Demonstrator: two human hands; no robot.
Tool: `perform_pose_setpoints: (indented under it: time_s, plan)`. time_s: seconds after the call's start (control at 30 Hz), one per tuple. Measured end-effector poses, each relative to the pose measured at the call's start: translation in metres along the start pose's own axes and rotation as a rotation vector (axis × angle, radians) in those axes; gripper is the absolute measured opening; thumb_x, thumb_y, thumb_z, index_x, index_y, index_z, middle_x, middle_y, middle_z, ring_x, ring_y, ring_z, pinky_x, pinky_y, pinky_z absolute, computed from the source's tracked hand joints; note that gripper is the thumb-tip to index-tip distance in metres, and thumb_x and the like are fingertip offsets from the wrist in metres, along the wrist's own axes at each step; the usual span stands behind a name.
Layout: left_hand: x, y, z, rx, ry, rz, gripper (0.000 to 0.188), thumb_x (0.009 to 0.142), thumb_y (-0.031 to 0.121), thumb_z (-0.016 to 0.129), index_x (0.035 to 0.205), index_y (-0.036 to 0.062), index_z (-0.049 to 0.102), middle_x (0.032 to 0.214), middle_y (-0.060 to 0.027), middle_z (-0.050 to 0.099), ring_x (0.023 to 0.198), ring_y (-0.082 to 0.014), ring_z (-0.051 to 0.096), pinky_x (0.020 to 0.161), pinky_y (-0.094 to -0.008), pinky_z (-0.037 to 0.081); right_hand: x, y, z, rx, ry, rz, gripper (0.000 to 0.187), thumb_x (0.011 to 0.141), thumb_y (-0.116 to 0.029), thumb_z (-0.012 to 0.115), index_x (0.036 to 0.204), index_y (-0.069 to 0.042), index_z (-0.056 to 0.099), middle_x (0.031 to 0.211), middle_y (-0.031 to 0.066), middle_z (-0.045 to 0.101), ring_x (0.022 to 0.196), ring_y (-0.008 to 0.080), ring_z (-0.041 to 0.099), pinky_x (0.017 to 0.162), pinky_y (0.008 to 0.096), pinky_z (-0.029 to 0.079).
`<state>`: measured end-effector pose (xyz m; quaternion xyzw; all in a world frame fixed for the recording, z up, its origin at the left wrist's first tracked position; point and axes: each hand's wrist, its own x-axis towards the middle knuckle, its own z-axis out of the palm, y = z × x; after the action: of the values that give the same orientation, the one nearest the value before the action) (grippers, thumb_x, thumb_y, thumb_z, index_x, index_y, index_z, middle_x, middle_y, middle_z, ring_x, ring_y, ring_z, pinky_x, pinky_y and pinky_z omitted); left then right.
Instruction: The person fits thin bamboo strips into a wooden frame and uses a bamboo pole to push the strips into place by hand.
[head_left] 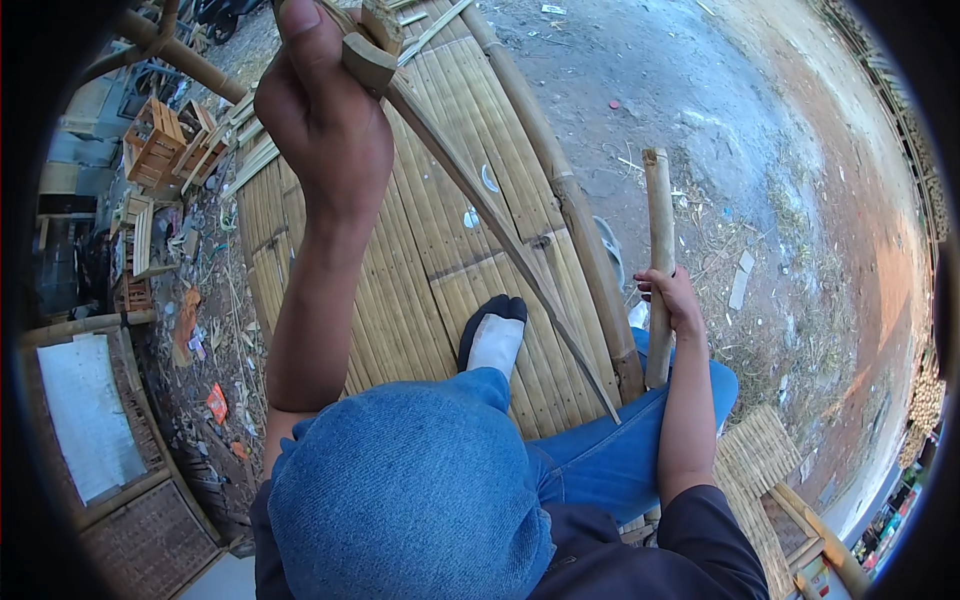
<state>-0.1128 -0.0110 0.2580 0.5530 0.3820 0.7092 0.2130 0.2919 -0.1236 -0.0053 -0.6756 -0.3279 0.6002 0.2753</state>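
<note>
Raised at the upper left, my left hand (325, 130) is closed around the thick end of a long split bamboo piece (480, 205). From there the piece slants down and right, narrowing to a tip over my jeans-covered leg. A second short-looking bamboo end (383, 25) shows beside the grip; how the two join is hidden by the fingers. Off to the right, my right hand (672, 300) grips a round, pale stick (660, 215) near its middle and holds it nearly upright. The stick and the long bamboo piece are apart.
I sit on a bamboo-slat platform (400, 270) with a round bamboo edge pole (580, 220). My bent knee (400, 490) and socked foot (495, 335) are in front. Thin bamboo strips (435, 30) lie at the far end. Wooden crates (155, 140) stand left, amid litter.
</note>
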Motion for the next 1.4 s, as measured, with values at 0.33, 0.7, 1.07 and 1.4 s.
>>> perform_pose_setpoints:
  time_s: [0.33,0.7,1.07,1.4]
  plan:
    - [0.001,-0.003,-0.008,-0.163,-0.148,-0.217,0.057,0.110,0.048,0.038,0.093,-0.0011,0.061,0.083,-0.0140,0.061,0.069,-0.0203,0.058,0.066,-0.0324,0.047,0.002,0.002,0.000,0.008,-0.010,0.010,0.025,0.086,-0.019,0.074,0.101,-0.002,0.064,0.092,0.0096,0.074,0.079,0.0167,0.070,0.070,0.0330,0.057]
    - [-0.001,-0.001,0.000,-0.109,-0.121,-0.142,0.056,0.109,0.047,0.042,0.095,-0.0027,0.063,0.081,-0.0139,0.064,0.065,-0.0195,0.060,0.063,-0.0327,0.050,0.000,0.000,0.000,0.046,0.020,0.005,0.030,0.081,-0.019,0.079,0.100,0.000,0.066,0.085,0.0079,0.073,0.076,0.0171,0.071,0.068,0.0324,0.057]
    - [-0.012,-0.005,0.001,0.020,-0.015,-0.120,0.053,0.108,0.042,0.049,0.082,-0.0016,0.063,0.071,-0.0116,0.063,0.059,-0.0172,0.062,0.059,-0.0300,0.051,-0.002,0.000,-0.004,0.049,0.036,-0.016,0.028,0.083,-0.020,0.078,0.100,-0.001,0.067,0.086,0.0075,0.073,0.076,0.0172,0.070,0.069,0.0331,0.056]
    - [-0.009,0.000,0.000,-0.077,-0.060,-0.222,0.046,0.109,0.035,0.043,0.091,-0.0018,0.064,0.073,-0.0117,0.063,0.062,-0.0179,0.062,0.062,-0.0316,0.052,-0.001,0.000,-0.004,0.025,0.035,-0.017,0.027,0.083,-0.020,0.078,0.099,-0.002,0.067,0.087,0.0077,0.074,0.076,0.0174,0.071,0.069,0.0330,0.056]
